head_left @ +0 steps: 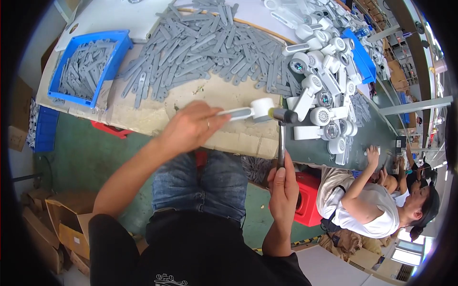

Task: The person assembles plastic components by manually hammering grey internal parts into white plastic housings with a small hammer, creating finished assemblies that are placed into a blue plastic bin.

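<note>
"One thing first: what are you holding?"

"My left grip [194, 125] is clamped on the grey-striped handle of a white plastic handheld fan [260, 109]; my right grip [284, 183] is closed around a dark-headed hammer [281, 138] with a slim metal shaft."

"Where is the fan?"

"Over the worn tan surface [148, 114], its round head just beside the hammer's yellowish face; I cannot tell whether they touch."

"And around it?"

"Flat grey plastic strips [205, 45] lie heaped beyond, a blue plastic tray [110, 71] holds more at left, and white fans [317, 95] pile up at right."
</note>
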Demonstrator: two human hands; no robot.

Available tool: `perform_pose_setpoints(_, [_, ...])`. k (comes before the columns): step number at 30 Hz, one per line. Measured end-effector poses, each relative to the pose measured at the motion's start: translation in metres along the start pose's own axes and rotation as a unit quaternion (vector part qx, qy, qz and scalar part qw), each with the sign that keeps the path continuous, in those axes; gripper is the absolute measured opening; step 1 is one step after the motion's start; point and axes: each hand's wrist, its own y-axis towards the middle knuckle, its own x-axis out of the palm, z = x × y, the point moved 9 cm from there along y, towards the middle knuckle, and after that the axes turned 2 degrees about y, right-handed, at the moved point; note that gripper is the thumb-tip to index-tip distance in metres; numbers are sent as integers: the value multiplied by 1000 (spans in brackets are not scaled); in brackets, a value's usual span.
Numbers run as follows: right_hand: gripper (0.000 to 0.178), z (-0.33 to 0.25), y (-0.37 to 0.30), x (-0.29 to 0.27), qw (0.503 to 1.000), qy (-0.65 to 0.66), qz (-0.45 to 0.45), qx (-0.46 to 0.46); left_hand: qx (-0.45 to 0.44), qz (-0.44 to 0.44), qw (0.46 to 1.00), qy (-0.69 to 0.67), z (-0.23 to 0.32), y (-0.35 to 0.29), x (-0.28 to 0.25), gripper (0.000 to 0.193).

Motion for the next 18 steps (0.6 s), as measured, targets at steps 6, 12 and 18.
perform_pose_setpoints(6, [45,-29,12,19,972,-224,-12,-68,34,-14,999,-21,-6,10,3,25])
perform_pose_setpoints(12, [44,-36,11,21,965,-215,45,-145,26,-8,999,-19,1,14,0,25])
perform_pose_setpoints(18, [46,-36,16,16,965,-251,17,-79,27,-5,1000,-15,-2,12,0,25])
